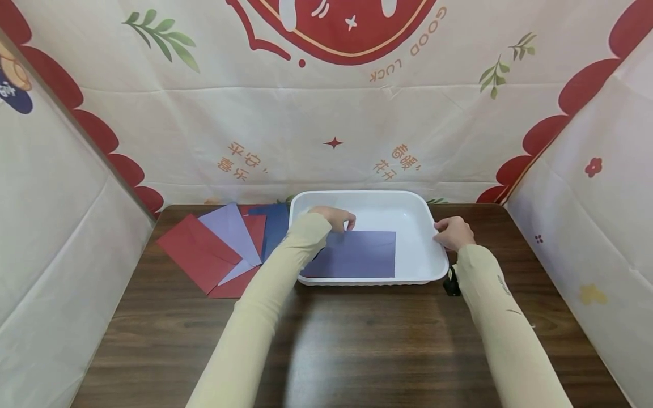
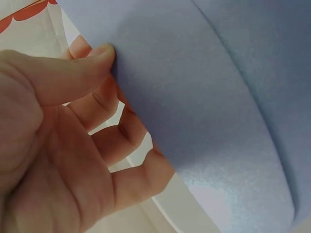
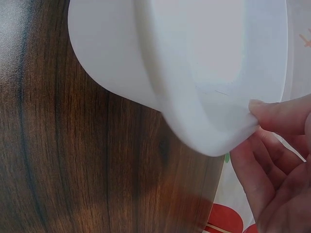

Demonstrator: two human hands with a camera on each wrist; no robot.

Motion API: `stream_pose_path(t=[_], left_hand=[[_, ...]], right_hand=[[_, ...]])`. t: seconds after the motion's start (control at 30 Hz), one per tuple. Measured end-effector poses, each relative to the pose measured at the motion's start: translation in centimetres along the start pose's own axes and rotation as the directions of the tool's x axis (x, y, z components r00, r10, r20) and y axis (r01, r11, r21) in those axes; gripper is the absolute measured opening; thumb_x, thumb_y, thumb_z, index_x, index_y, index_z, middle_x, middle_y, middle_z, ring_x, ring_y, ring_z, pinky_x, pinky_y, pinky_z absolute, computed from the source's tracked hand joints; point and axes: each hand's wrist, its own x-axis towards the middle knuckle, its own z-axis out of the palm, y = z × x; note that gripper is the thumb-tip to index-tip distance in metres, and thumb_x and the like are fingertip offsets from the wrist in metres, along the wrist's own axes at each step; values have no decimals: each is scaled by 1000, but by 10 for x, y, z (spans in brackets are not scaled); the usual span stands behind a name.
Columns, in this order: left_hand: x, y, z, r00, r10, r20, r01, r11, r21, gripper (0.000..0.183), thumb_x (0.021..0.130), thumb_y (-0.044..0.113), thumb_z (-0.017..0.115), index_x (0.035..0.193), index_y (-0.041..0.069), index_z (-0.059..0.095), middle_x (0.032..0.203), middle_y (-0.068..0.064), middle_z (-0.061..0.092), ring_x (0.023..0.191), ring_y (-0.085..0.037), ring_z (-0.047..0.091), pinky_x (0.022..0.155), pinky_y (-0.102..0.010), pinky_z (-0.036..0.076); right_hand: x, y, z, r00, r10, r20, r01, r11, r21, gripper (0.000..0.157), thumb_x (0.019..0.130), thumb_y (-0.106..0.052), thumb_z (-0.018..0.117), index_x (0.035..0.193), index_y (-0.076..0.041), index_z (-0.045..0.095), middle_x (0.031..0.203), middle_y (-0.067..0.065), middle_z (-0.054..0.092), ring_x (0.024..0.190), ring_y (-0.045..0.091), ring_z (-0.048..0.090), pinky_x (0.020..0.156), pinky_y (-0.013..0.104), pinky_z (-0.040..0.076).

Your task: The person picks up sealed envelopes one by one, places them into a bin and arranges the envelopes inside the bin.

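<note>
A purple envelope (image 1: 364, 255) is over the left part of a white plastic tray (image 1: 413, 226). My left hand (image 1: 334, 217) pinches its far edge; in the left wrist view the thumb lies on the envelope (image 2: 184, 97) near the flap and the fingers curl behind it. At the tray's right end, my right hand (image 1: 453, 233) grips the rim, thumb on the inside and fingers underneath, as the right wrist view of the tray (image 3: 194, 111) shows.
Left of the tray several envelopes overlap on the wooden table (image 1: 357, 340): a red envelope (image 1: 196, 249), a lilac envelope (image 1: 229, 229) and a dark blue envelope (image 1: 275, 224) among them. A printed cloth (image 1: 306, 113) hangs behind and along both sides.
</note>
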Motion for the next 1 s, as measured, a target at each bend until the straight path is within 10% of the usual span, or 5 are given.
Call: stream_pose_path(t=[1.0], left_hand=[[4, 6, 13, 995, -13, -97, 20, 997, 75, 30, 84, -6, 42, 102, 15, 53, 75, 2, 40, 72, -13, 39, 62, -25, 32]], right_hand=[[-1, -4, -2, 1000, 2, 10, -2, 1000, 5, 44, 82, -9, 62, 120, 10, 51, 119, 32, 47, 91, 38, 58, 68, 40, 53]])
